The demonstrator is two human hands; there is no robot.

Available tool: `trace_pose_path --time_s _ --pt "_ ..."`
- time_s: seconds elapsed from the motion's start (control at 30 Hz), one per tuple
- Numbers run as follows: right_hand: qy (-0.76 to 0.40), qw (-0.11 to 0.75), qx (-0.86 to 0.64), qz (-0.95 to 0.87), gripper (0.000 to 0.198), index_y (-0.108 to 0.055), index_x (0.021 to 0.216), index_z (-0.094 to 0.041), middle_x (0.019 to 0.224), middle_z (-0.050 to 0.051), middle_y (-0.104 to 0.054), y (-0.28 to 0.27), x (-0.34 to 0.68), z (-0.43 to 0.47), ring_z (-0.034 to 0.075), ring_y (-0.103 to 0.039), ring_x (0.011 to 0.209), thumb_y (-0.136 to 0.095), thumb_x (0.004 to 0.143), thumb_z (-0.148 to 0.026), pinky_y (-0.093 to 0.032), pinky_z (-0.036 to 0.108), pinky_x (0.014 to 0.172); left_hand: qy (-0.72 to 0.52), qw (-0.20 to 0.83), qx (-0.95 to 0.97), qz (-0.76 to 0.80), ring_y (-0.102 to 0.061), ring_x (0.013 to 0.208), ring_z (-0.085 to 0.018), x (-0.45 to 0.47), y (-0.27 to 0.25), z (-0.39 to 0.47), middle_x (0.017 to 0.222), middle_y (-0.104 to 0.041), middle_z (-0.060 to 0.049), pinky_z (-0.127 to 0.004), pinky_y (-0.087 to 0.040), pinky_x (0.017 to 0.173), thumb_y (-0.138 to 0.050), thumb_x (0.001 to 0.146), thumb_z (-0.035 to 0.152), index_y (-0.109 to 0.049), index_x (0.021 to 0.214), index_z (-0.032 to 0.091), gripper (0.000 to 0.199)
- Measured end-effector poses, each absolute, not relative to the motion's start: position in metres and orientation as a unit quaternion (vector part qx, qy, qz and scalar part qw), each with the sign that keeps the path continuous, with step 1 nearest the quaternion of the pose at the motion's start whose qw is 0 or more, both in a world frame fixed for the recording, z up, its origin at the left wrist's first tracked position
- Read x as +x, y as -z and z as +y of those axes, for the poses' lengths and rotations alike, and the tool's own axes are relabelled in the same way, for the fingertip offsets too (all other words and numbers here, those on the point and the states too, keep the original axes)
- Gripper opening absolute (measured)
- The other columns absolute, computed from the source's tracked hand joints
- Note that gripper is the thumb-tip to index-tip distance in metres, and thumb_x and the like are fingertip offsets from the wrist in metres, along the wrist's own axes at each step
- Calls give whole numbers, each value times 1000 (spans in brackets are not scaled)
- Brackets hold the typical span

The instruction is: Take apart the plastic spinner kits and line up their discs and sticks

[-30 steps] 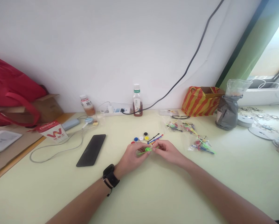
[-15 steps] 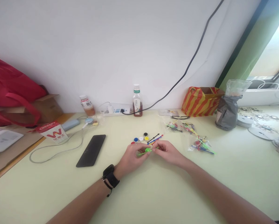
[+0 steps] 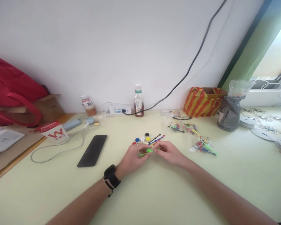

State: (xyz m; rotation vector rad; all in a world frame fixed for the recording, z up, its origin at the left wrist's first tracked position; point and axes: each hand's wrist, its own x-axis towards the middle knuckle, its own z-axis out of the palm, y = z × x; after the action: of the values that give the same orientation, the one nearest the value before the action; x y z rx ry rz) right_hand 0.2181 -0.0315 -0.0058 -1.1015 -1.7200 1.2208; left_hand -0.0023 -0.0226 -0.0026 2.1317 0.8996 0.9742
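Observation:
Between my two hands is a green plastic spinner arrow (image 3: 149, 150) with a round green hub at its middle. My left hand (image 3: 134, 157) pinches it near the hub between thumb and fingers. The fingertips of my right hand (image 3: 167, 152) are closed on its right end, which they partly hide. Just beyond my hands lie small round pieces: a black one (image 3: 147, 134), a blue one (image 3: 137, 140), a white one (image 3: 142, 139), a yellow one (image 3: 148, 139) and a partly covered red one (image 3: 134, 143). Beside them, several coloured arrows (image 3: 157, 139) lie partly behind my right hand.
Clear bags of coloured parts (image 3: 203, 145) lie to the right. A black phone (image 3: 92, 151) rests at left, near a cable and a red-white box (image 3: 53, 132). Along the wall stand a drink bottle (image 3: 138, 101), a power strip (image 3: 119, 110) and a striped bag (image 3: 201, 101).
The view has shifted very slightly. Both hands keep the same hold on the green spinner arrow, and nothing else has visibly moved.

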Motion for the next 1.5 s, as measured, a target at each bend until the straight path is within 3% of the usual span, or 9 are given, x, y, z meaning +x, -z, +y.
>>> trace_pose_path --time_s 0.6,0.87,1.07,1.3,1.5 --pt "-473 377 -428 -672 19 -66 82 -20 86 2 -67 8 217 -32 17 -58 78 -64 91 -37 -44 28 68 -368 314 806 342 -72 81 -18 -2 2 -23 96 -80 -5 -29 -61 79 -70 92 26 -79 109 21 20" --pt "-474 371 -429 -673 15 -69 95 -21 83 1 -64 10 218 -30 16 -55 72 -63 91 -34 -41 27 65 -363 321 807 338 -72 86 -17 -3 4 -23 106 -80 -6 -29 -59 81 -68 93 25 -77 115 21 23" --pt "-478 368 -429 -672 16 -70 97 -21 85 2 -66 9 218 -31 17 -56 73 -65 91 -35 -41 28 64 -361 321 808 338 -70 82 -16 -3 4 -23 100 -79 -6 -28 -58 78 -69 92 23 -77 111 20 21" --pt "-478 372 -427 -672 17 -69 98 -20 71 -4 -52 8 218 -33 13 -46 63 -67 90 -34 -35 26 59 -358 341 807 323 -68 75 -14 -4 5 -23 87 -76 -4 -25 -56 73 -70 89 20 -76 96 17 10" --pt "-488 383 -421 -662 18 -69 99 -20 69 -5 -46 5 218 -33 13 -43 64 -69 89 -35 -35 26 59 -359 367 798 316 -68 73 -15 -5 4 -23 85 -77 -5 -26 -58 73 -72 90 24 -77 95 17 11"
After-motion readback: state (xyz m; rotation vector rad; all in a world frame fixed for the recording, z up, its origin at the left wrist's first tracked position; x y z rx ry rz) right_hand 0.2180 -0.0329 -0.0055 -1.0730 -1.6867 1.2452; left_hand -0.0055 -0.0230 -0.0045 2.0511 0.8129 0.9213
